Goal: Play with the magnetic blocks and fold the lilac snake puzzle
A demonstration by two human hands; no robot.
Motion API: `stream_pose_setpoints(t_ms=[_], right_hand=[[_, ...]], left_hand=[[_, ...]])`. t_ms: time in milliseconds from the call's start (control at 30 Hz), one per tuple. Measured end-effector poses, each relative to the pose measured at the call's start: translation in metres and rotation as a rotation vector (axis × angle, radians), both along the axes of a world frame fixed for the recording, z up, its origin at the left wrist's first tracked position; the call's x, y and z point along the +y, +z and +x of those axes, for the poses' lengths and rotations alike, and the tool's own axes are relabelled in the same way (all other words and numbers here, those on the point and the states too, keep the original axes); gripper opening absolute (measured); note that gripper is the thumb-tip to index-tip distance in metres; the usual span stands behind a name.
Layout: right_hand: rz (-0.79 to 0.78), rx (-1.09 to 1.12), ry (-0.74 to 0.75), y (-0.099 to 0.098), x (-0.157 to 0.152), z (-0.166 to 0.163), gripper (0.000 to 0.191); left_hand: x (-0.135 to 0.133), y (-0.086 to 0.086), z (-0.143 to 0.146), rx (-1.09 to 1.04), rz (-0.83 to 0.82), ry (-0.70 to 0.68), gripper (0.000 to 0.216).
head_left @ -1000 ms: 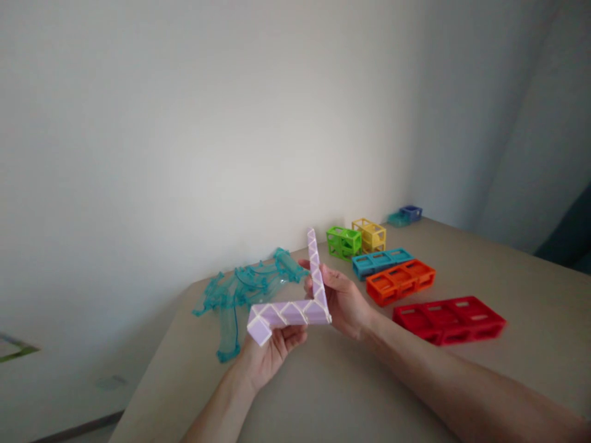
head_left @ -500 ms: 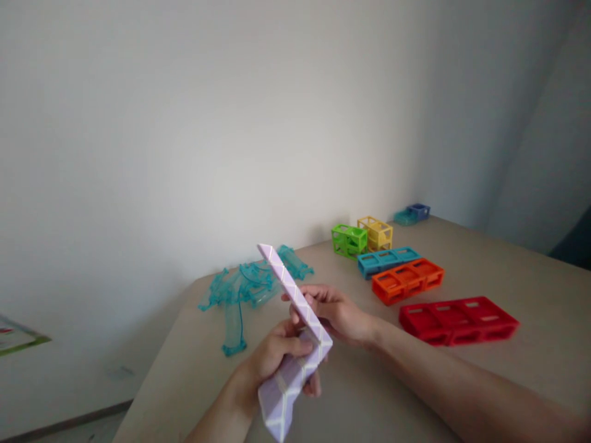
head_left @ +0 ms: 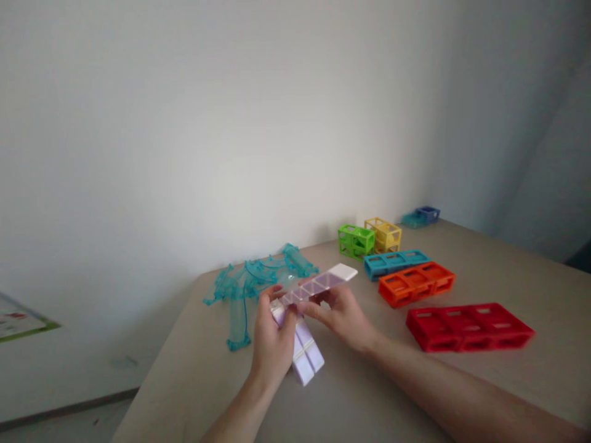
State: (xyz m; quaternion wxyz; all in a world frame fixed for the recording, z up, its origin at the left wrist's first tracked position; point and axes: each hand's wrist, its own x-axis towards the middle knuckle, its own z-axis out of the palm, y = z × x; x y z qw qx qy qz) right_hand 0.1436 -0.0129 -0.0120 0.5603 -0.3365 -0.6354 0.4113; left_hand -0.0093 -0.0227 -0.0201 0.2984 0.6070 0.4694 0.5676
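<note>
A lilac and white snake puzzle (head_left: 308,355), made of wedge-shaped segments, is held above the table in both hands. It is bent: one straight arm slants up to the right and another slopes down toward me. My left hand (head_left: 270,341) is closed around the bend, thumb on the near side. Thumb and fingers of my right hand (head_left: 348,320) pinch the upper arm from below; some of those fingertips are hidden behind it.
Translucent teal track-like pieces (head_left: 237,320) lie in a heap at the left. Toward the right are red (head_left: 466,326), orange (head_left: 415,283) and blue (head_left: 394,263) open frames. Green (head_left: 355,240) and yellow (head_left: 384,234) frames stand by the wall, with a dark blue one (head_left: 428,213) farther off.
The snake puzzle has been turned: its upper arm, which leaned up to the left, now points up to the right. My left hand has risen to the bend. The view has shifted slightly left.
</note>
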Motion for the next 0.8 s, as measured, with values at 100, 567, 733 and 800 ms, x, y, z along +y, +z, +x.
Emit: stream_pose_setpoints(t_ms=[100, 567, 733, 800], right_hand=[[-0.034, 0.144, 0.142, 0.006, -0.008, -0.002, 0.036], [-0.621, 0.700, 0.403, 0.007, 0.002, 0.000, 0.022], [-0.718, 0.535, 0.436, 0.002, 0.002, -0.002, 0.028], [-0.733, 0.501, 0.400, 0.001, 0.001, -0.002, 0.029]], left_hand=[[-0.005, -0.001, 0.001, 0.033, 0.199, 0.091, 0.050], [-0.015, 0.002, 0.003, 0.213, 0.340, -0.190, 0.052], [-0.010, 0.011, -0.002, 0.473, 0.458, -0.003, 0.045], [-0.009, 0.016, -0.005, 0.569, 0.430, -0.026, 0.046]])
